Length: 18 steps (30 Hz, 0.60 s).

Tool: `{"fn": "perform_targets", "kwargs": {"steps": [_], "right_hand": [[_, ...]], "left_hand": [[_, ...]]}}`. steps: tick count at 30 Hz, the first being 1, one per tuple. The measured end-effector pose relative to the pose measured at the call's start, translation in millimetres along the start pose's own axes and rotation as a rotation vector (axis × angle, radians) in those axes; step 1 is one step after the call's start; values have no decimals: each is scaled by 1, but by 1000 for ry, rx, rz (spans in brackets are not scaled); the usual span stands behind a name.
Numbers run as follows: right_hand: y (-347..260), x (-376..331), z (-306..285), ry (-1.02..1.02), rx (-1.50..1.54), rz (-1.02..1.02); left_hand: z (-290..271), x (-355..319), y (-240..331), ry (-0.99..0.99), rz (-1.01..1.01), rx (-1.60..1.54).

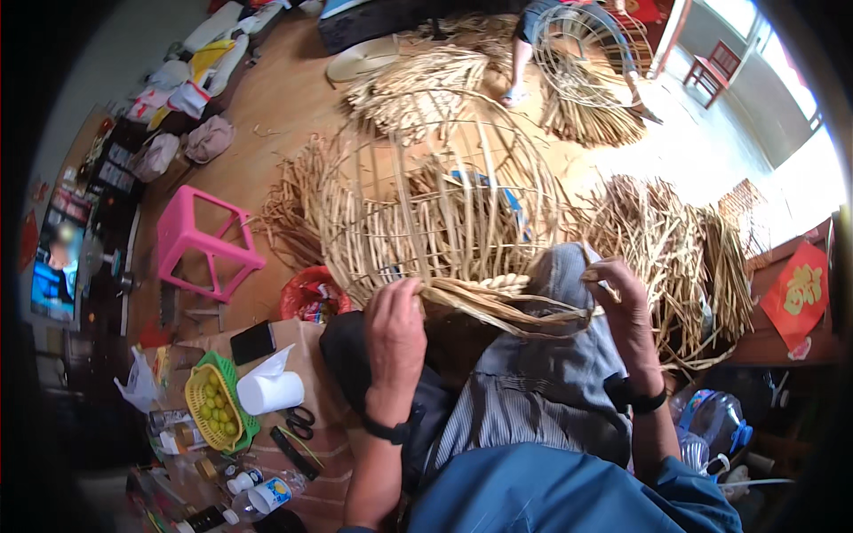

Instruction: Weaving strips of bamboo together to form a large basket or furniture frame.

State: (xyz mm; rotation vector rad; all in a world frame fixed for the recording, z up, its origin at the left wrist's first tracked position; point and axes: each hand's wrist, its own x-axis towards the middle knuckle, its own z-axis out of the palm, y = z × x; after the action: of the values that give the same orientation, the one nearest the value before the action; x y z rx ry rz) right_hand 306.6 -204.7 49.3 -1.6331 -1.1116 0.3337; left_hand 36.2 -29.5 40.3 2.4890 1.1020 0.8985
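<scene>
A large round basket (426,242) of dry plant stalks on a wire-like frame stands tilted in front of my knees, its lower part woven, its upper part open ribs. My left hand (394,333) is closed around the near edge, gripping a bundle of dry stalks (480,298). These stalks run rightward across my lap in a loose curve. A thick pale braid (506,282) lies along the edge beside them. My right hand (625,302), apart from the basket, is pinched on the stalks' far end above my right knee. Its fingertips partly hide that end.
Heaps of stalks lie right (662,258) and beyond the basket (418,84). A pink stool (209,242) and red bin (313,289) stand left. The low table (329,426) holds a fruit basket (213,404), paper roll (271,393) and scissors (300,422). Another person (524,62) works with a wire frame (591,49).
</scene>
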Motion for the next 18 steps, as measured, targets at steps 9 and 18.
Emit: {"fn": "perform_targets", "kwargs": {"steps": [9, 18], "right_hand": [[-39, 35, 118, -315, -348, -221], [-28, 38, 107, -470, -604, -261]], "left_hand": [[1, 18, -5, 32, -99, -79], [5, 19, -11, -48, 69, -99]]}}
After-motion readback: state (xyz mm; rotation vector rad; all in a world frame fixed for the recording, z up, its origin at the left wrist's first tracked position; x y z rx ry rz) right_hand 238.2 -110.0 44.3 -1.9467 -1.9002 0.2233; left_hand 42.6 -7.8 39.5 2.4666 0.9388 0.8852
